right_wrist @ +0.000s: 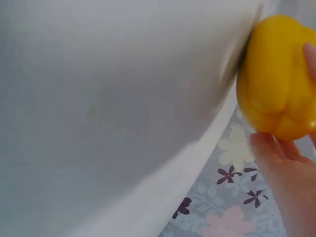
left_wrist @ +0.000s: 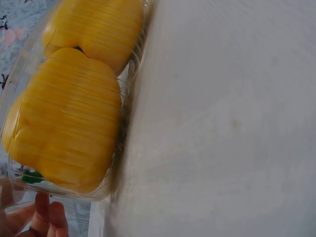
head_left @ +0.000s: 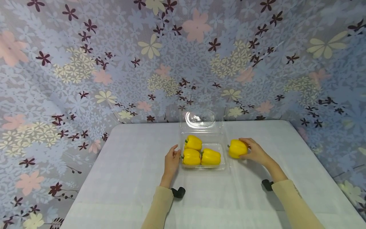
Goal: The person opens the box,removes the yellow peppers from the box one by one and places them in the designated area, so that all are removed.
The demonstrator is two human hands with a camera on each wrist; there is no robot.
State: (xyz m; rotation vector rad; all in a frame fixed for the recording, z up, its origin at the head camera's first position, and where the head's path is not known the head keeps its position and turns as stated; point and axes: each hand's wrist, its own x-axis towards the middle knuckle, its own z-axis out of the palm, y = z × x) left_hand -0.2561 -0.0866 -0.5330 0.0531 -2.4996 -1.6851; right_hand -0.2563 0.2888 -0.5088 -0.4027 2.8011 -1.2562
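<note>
A clear plastic clamshell container [head_left: 223,164] stands on the table with its lid [head_left: 201,122] raised at the back. Inside it are three yellow bell peppers, one behind [head_left: 193,143] and two in front [head_left: 211,157]. My left hand [head_left: 171,160] is at the container's left side, its fingertips right at the wall; in the left wrist view the fingers [left_wrist: 42,215] show beside the end with a green stem. To the right of the container, my right hand [head_left: 254,152] grips another yellow bell pepper [head_left: 238,149], thumb in front and fingers behind. That pepper [right_wrist: 276,74] is close over the white cloth.
A white cloth covers the table [head_left: 137,178]. Behind it hangs a floral curtain [head_left: 125,63], near the raised lid. Black wrist devices [head_left: 178,192] show beside both sleeves.
</note>
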